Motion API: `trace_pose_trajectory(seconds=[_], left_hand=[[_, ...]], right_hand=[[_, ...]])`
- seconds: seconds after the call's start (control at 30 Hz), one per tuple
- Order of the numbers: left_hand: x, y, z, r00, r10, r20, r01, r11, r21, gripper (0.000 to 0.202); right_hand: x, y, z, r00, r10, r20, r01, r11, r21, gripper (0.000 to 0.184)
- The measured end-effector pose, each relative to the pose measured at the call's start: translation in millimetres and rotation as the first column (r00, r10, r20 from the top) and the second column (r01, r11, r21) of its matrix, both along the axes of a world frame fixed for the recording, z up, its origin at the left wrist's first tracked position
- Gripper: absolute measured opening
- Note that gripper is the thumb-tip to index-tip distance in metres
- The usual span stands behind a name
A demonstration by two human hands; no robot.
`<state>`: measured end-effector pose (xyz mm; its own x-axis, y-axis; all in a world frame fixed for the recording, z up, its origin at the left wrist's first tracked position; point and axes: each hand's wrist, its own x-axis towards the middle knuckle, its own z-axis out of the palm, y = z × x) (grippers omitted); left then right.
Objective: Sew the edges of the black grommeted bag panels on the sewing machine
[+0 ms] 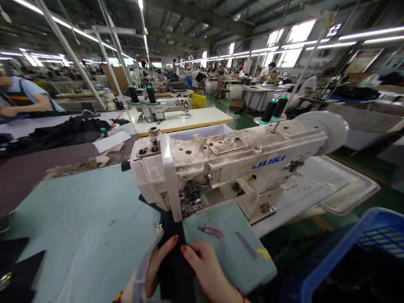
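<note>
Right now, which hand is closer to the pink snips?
Right. The right hand sits just below the pink-handled snips, apart from them; the left hand is farther away, across the black fabric.

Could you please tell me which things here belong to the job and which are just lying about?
In use: left hand, right hand, black fabric, clear plastic strip, Juki sewing machine.
Lying about: pink-handled thread snips, blue plastic basket, black fabric pieces at far left.
</note>
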<state>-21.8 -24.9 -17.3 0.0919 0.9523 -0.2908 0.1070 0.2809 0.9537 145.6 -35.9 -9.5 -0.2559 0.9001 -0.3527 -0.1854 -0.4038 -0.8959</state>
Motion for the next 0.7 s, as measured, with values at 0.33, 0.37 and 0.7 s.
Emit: trace_pose_trajectory(seconds=[0.33, 0.37, 0.7], left_hand=[[-3.1, 3.2, 18.6, 0.999, -0.001, 0.053, 0.003, 0.999, -0.046, 0.064], [-0.6, 3.2, 25.2, 0.999, -0.002, 0.053, 0.004, 0.999, -0.044, 0.064], [21.0, 12.8, 46.4, 0.981, 0.073, 0.182, -0.042, 0.985, -0.167, 0.073]], right_hand=[[4.7, 1.2, 3.8, 0.996, 0.007, 0.088, -0.011, 0.999, 0.043, 0.067], [5.6, 1.8, 4.3, 0.995, 0.007, 0.099, -0.012, 0.999, 0.048, 0.068], [6.7, 2.4, -5.6, 0.996, 0.013, 0.089, -0.014, 1.0, 0.015, 0.067]])
